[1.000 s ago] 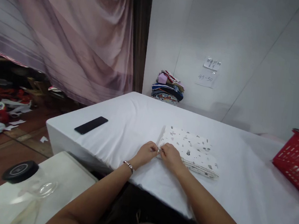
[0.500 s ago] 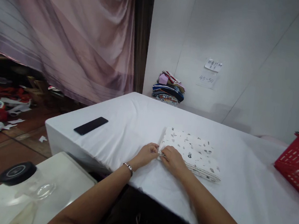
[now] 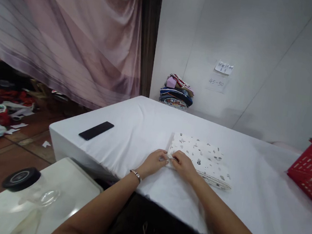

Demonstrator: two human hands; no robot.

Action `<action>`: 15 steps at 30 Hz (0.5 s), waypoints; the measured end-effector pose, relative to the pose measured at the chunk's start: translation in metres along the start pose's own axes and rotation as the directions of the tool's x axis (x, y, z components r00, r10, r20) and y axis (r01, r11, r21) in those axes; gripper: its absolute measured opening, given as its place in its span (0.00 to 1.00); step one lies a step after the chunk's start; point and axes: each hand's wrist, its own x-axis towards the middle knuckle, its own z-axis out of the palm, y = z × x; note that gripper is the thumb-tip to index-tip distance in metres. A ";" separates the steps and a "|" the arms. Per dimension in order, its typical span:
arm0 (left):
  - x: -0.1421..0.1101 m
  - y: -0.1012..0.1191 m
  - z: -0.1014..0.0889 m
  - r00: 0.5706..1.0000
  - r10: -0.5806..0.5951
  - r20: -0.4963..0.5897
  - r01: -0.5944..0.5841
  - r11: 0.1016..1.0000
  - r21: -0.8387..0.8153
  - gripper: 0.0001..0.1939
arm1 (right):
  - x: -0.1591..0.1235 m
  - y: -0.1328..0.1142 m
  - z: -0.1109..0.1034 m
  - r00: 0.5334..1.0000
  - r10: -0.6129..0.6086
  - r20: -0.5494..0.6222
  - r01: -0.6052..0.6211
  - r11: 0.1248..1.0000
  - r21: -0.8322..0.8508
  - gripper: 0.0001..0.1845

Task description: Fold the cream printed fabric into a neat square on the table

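A folded white cloth (image 3: 202, 155) with small grey and black printed shapes lies flat on the white-covered table (image 3: 132, 129), its layered edge facing me. At its near left corner, my left hand (image 3: 155, 162) has thumb and fingers pinched on the cloth's edge; a bracelet circles that wrist. Right beside it, my right hand (image 3: 182, 165) pinches the same corner from the other side, with its fingers curled over the layers. My fingertips nearly meet and partly hide the corner.
A black phone (image 3: 96, 130) lies on the table's left part. Folded fabrics (image 3: 177, 92) are stacked at the back by the wall. A red basket (image 3: 311, 170) stands at the right. Lower left, a pale surface (image 3: 64, 181) bears a black-lidded clear container (image 3: 21, 179).
Both hands stay at the cloth's corner, and their fingers have shifted slightly. The cloth lies as before. The whole view has moved a little.
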 end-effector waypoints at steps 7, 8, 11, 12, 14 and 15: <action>0.000 0.000 0.000 0.998 0.011 -0.055 -0.003 0.991 0.134 0.03 | 0.005 -0.006 0.001 0.983 -0.072 0.167 0.122 0.942 -0.312 0.07; 0.000 0.000 -0.001 0.997 0.017 -0.077 -0.004 0.987 0.162 0.04 | 0.005 -0.006 0.002 0.984 -0.064 0.169 0.116 0.940 -0.320 0.07; -0.001 -0.001 -0.002 0.993 0.057 -0.105 -0.030 0.970 0.241 0.04 | 0.003 -0.003 0.005 0.989 -0.060 0.137 0.093 0.964 -0.249 0.05; -0.001 -0.001 -0.002 0.994 0.066 -0.091 -0.042 0.967 0.251 0.04 | 0.002 -0.002 0.006 0.991 -0.058 0.121 0.083 0.973 -0.213 0.05; -0.001 -0.002 -0.002 0.997 0.060 -0.054 -0.046 0.971 0.233 0.05 | 0.000 0.001 0.007 0.994 -0.052 0.092 0.066 0.986 -0.155 0.05; -0.001 -0.003 -0.001 0.998 0.049 -0.044 -0.039 0.977 0.212 0.05 | 0.000 0.002 0.007 0.996 -0.048 0.077 0.058 0.989 -0.133 0.04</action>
